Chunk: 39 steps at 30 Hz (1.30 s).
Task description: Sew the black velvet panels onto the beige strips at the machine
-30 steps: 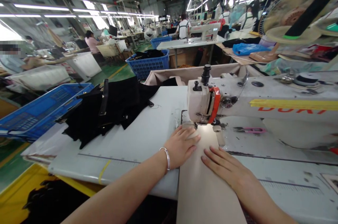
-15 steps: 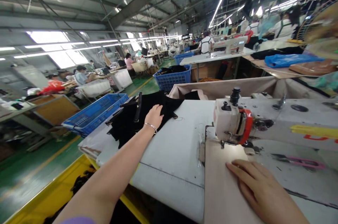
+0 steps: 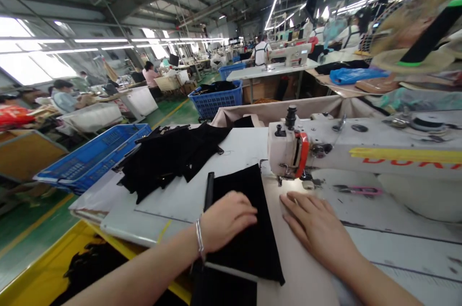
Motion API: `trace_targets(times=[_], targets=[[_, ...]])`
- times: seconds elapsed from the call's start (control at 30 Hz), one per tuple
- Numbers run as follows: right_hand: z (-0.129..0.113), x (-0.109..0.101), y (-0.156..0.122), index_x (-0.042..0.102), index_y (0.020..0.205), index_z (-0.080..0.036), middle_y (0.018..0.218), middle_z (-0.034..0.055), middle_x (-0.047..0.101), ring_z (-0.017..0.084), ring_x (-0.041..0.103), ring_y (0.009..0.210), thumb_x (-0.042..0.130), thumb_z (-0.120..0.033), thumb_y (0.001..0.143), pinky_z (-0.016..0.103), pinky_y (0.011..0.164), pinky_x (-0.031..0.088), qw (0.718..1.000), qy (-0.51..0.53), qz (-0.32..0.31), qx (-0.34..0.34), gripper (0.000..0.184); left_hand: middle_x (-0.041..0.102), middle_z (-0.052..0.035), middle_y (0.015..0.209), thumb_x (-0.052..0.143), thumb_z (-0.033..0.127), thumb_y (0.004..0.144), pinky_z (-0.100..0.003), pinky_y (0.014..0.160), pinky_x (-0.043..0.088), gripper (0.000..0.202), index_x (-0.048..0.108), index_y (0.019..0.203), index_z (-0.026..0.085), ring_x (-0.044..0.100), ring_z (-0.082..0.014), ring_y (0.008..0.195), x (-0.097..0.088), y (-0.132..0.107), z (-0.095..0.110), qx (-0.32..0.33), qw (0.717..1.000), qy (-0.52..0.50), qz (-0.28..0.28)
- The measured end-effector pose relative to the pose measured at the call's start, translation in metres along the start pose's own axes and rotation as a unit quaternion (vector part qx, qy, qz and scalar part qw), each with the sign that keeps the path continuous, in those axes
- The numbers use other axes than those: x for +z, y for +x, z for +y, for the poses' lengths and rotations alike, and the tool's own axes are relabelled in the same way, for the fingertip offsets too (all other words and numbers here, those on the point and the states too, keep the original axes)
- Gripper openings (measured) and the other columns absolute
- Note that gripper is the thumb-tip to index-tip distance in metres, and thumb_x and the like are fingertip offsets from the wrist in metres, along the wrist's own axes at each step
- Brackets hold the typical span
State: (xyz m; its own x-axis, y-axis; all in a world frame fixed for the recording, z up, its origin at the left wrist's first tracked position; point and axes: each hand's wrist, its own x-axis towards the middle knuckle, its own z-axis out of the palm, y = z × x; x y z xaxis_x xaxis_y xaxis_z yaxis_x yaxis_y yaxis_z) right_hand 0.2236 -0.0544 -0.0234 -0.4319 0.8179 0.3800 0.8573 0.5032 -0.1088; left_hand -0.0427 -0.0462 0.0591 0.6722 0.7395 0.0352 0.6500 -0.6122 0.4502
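Observation:
My left hand (image 3: pixel 229 222), with a silver bangle at the wrist, has its fingers bent together on a black fabric piece (image 3: pixel 249 190) lying at the table's near side. A dark stiff strip (image 3: pixel 209 190) runs along that piece's left edge. My right hand (image 3: pixel 314 222) lies flat, fingers extended and holding nothing, on the pale strip (image 3: pixel 292 267) in front of the sewing machine (image 3: pixel 288 149). Its fingertips are just short of the lit needle area. Further left on the white tabletop (image 3: pixel 249 145) lies a pile of black fabric pieces (image 3: pixel 162 157).
Pink-handled thread snips (image 3: pixel 361 190) lie under the machine arm. A yellow bin (image 3: pixel 39 262) with black pieces stands at lower left. Blue crates (image 3: pixel 90 152) sit beyond the table's left edge. A beige fabric-lined trough (image 3: pixel 306 106) borders the back. Other people work farther off.
My left hand has come back from the pile toward me, bringing one black fabric piece beside the pale strip. My right hand stays on the strip. The view has shifted right.

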Motion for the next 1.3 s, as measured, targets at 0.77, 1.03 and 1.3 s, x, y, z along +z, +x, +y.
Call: trace_targets(times=[0.77, 1.03, 1.3], targets=[[-0.002, -0.01, 0.004, 0.044, 0.138, -0.024, 0.134, 0.0089, 0.051, 0.027, 0.048, 0.116, 0.042, -0.041, 0.095, 0.044, 0.091, 0.038, 1.0, 0.022, -0.014, -0.007, 0.046, 0.061, -0.0015, 0.09, 0.062, 0.021, 0.082, -0.028, 0.077, 0.047, 0.012, 0.059, 0.094, 0.02, 0.058, -0.0168, 0.084, 0.041, 0.085, -0.014, -0.073, 0.993, -0.014, 0.09], [-0.002, -0.008, 0.003, 0.042, 0.14, -0.021, 0.135, 0.0097, 0.051, 0.027, 0.047, 0.116, 0.044, -0.047, 0.094, 0.044, 0.092, 0.038, 0.999, 0.025, -0.02, 0.001, 0.053, 0.062, -0.0028, 0.079, 0.065, 0.023, 0.079, -0.028, 0.071, 0.046, 0.008, 0.064, 0.072, 0.017, 0.059, -0.0169, 0.075, 0.049, 0.109, -0.02, -0.117, 0.986, 0.002, 0.12], [-0.003, -0.008, 0.005, 0.04, 0.142, -0.021, 0.134, 0.0103, 0.052, 0.028, 0.047, 0.115, 0.045, -0.048, 0.093, 0.045, 0.089, 0.039, 1.0, 0.015, -0.019, 0.004, 0.056, 0.064, -0.0042, 0.085, 0.064, 0.021, 0.078, -0.029, 0.074, 0.049, 0.004, 0.064, 0.076, 0.017, 0.06, -0.0175, 0.079, 0.056, 0.113, -0.025, -0.131, 0.98, 0.019, 0.149]])
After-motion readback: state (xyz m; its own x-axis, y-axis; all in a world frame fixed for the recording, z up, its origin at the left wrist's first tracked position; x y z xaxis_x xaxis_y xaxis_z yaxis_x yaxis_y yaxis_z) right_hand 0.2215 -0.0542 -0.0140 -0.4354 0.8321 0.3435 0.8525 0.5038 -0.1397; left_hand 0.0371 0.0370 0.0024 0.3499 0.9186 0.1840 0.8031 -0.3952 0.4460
